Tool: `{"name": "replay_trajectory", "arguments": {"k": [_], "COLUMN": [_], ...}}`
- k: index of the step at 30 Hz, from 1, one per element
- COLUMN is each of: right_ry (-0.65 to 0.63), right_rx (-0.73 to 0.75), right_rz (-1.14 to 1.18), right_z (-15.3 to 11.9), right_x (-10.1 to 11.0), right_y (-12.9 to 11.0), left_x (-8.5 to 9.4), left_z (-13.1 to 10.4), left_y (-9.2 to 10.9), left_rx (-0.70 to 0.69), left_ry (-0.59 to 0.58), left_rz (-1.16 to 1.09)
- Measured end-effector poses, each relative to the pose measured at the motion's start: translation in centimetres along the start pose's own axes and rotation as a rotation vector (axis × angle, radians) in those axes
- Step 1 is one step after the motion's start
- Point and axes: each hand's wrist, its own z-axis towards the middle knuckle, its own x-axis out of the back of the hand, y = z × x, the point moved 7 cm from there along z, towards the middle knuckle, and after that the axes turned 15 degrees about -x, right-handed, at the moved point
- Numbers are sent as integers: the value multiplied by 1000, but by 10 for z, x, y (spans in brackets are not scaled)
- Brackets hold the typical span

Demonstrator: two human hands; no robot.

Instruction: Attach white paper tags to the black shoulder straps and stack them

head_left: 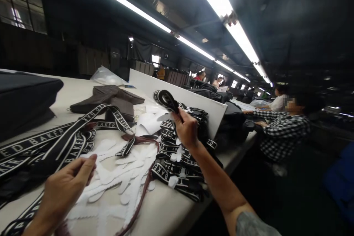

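My right hand [187, 127] grips a folded bundle of black webbing strap [168, 99], its looped end pointing up and away. It is raised over a stack of similar bundled straps [168, 151], which are printed with white lettering and bound with white tabs. My left hand [66, 186] is low on the left, thumb pressed against curled fingers; what it holds, if anything, is hidden. Beside it lie long loose lettered straps [80, 132]. Many white paper strips with scalloped edges [124, 177] are scattered on the table between my hands, partly ringed by a maroon strip [145, 188].
A dark bag [27, 97] and folded dark brown fabric pieces [110, 97] lie on the table's left side. A white upright board [177, 94] stands behind the stack. Past the table's right edge, a person in a checked shirt [284, 129] works beside dark bags [235, 118].
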Motion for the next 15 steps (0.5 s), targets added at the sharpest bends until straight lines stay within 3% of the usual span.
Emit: {"name": "replay_trajectory", "arguments": {"k": [3,6,9,11,15], "right_ry": [137,15,-196,-267,-283], "right_rx": [73,-34,-115,-114,-29], "right_rz": [-421,-764,-874,-873,-819], "right_z": [57,93,102,101,85], "right_x": [29,25,8,1,-12], "right_y": [14,48,78,82,50], "left_x": [-4,-8,-9,-9,-5], "left_z": [0,-1,1,3,6], "left_y": [3,7,5,0,-7], "left_rx": [-43,-110,-156,-164,-169], "left_ry": [-42,-78,-61,-49,21], "left_rz": [9,-20,-57,-62,-49]}}
